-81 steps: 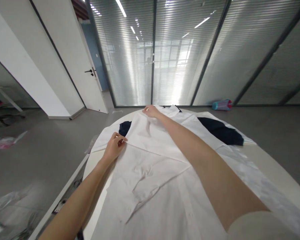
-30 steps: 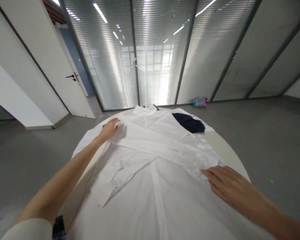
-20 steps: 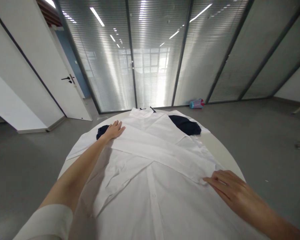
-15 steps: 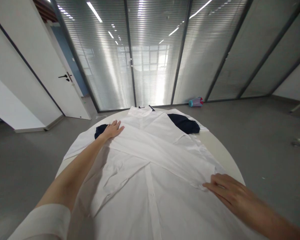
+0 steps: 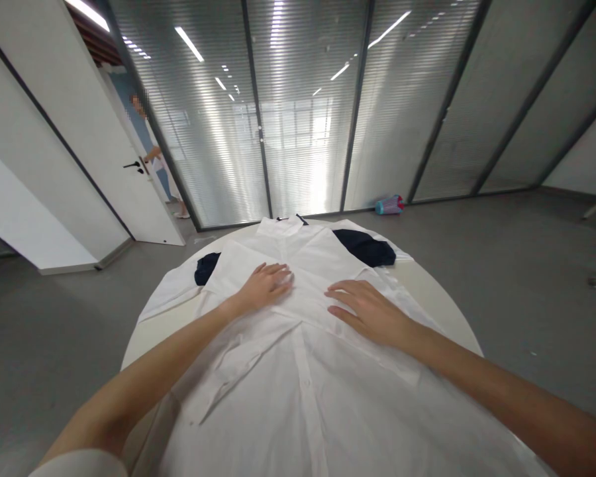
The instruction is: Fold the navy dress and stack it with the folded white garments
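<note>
A white shirt [image 5: 298, 371] is spread flat over a round surface [image 5: 442, 305], with its collar at the far edge and its sleeves folded across the chest. The left hand [image 5: 265, 286] and the right hand [image 5: 370, 311] are laid palm down on the folded sleeves, side by side near the middle, fingers [image 5: 342, 291] spread and nothing pinched. Dark clothing [image 5: 365, 246] is seen under the shirt's far shoulders. A striped cup [image 5: 390, 204] lies on the floor by the glass wall, and a person [image 5: 153, 159] stands at the open door.
</note>
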Motion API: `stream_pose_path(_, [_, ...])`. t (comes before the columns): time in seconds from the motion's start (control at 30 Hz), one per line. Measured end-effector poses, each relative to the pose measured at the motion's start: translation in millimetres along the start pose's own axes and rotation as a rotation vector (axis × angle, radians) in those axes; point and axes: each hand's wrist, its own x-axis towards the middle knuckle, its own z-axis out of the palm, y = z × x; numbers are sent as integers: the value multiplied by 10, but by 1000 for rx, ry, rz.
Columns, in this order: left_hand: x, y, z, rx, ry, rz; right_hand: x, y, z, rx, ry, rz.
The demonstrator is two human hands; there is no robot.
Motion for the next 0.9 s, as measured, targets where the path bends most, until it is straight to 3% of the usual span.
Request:
stream_pose_path(0.1, [-86,156,101,-23,-121,-9,138,37,328,8,-82,55])
stream_pose_path(0.23, [-133,130,165,5,-225,-33,67,152,660,-18,-167,101])
stream_pose_path(0.5, [-102,83,159,-32,-244,-29,-37,229,742,-43,-183,130])
stream_pose_path(0.6, [-49,-135,107,-50,-139,-74,-22,215,740,-43,-174,132])
stream_pose_path(0.73, [-70,-665,17,99,45,-294,-25,208,742,-49,-183,130])
stream_pose_path(0.9, [-231,-1086,81,256,40,-400,-33,207,711,-32,-227,152])
